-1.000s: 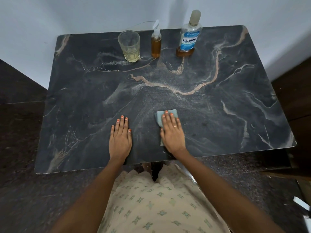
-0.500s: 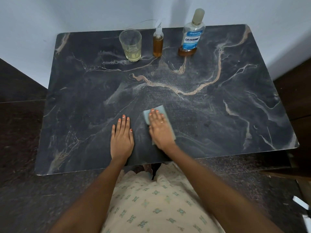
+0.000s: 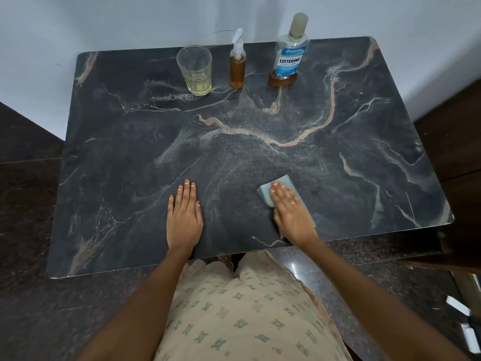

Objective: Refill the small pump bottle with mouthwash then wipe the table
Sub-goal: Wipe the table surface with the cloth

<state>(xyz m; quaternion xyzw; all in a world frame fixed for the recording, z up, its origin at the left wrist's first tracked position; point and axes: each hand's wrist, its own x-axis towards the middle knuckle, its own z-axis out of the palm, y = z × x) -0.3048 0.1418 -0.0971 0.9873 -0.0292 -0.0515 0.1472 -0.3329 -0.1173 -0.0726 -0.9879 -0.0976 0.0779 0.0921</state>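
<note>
A small pump bottle (image 3: 237, 66) with amber liquid stands at the back of the dark marble table (image 3: 338, 165). To its right stands a Listerine mouthwash bottle (image 3: 289, 56), capped, with a little amber liquid at its bottom. My right hand (image 3: 291, 212) lies flat on a pale blue cloth (image 3: 265, 191) near the table's front edge, pressing it to the surface. My left hand (image 3: 184, 214) rests flat on the table, fingers together, holding nothing.
A clear glass (image 3: 195, 71) with a little pale liquid stands left of the pump bottle. A white wall rises behind the table. Dark floor lies on both sides, and dark wooden furniture (image 3: 453, 142) stands at the right.
My right hand slid the cloth left toward my left hand, then back to the right. My left hand stayed in place.
</note>
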